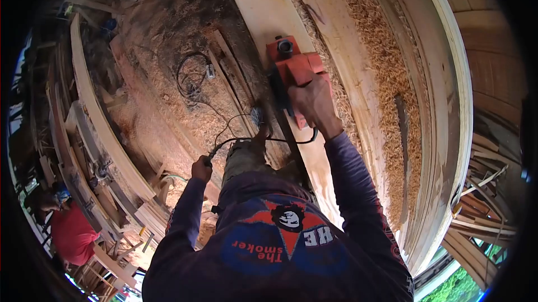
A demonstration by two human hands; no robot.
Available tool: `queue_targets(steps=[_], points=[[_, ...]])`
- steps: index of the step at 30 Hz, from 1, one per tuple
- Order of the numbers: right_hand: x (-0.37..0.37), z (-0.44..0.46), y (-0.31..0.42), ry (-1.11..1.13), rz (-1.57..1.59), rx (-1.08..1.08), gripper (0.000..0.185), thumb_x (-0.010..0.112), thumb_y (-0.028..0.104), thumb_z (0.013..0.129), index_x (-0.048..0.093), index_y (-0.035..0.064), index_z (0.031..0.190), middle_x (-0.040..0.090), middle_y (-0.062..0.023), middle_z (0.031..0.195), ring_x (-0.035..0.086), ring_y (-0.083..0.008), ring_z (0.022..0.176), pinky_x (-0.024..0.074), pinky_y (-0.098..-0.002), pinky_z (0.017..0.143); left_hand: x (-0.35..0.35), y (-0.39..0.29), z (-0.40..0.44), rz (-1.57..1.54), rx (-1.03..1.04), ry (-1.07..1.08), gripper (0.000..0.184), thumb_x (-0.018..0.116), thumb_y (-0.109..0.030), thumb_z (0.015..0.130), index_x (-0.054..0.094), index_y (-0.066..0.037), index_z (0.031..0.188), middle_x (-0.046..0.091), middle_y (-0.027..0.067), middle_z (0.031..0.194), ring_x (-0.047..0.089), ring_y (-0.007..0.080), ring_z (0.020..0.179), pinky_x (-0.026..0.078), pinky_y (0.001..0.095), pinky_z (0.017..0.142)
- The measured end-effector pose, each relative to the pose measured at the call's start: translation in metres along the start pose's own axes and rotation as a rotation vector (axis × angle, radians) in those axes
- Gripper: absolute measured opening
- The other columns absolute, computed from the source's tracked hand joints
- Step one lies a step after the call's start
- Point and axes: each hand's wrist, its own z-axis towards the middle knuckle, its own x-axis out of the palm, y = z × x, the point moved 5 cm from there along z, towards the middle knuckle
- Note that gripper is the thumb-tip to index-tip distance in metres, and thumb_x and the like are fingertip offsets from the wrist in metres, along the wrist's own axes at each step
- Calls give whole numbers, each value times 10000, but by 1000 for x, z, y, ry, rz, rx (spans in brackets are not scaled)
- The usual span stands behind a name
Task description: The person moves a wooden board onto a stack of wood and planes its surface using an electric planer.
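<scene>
A red power planer (298, 72) rests on a long pale plank (263, 7), and my right hand (316, 103) is closed round its handle. From the planer's rear a black cable (280, 140) runs leftward across my front. My left hand (202, 168), lower and to the left, is closed on that cable, away from the plank. Under the planer the plank's surface is hidden.
Curled shavings (372, 33) lie between boards on the right. A coiled cord (192, 75) lies on the shavings-covered ground. Long curved boards (92, 91) stand at the left, where a person in a red shirt (73, 233) is low down. Scrap wood (487, 195) fills the far right.
</scene>
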Motion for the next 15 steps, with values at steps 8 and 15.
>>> queue_targets(steps=[8,15], points=[[25,147,29,66,-78,-67,261,650,189,736,657,-72,727,646,-176,631,658,-272,568,515,-406,544,-6,-27,13,-9,-77,-11,132,616,-82,803,651,-77,931,691,193,782,695,378,798,535,466,727],[43,265,85,53,318,29,159,598,114,797,706,24,871,649,-67,689,631,-191,580,496,-354,526,-23,-56,20,-203,-167,-104,170,622,-100,852,661,-39,1005,678,222,775,689,381,756,522,466,688]])
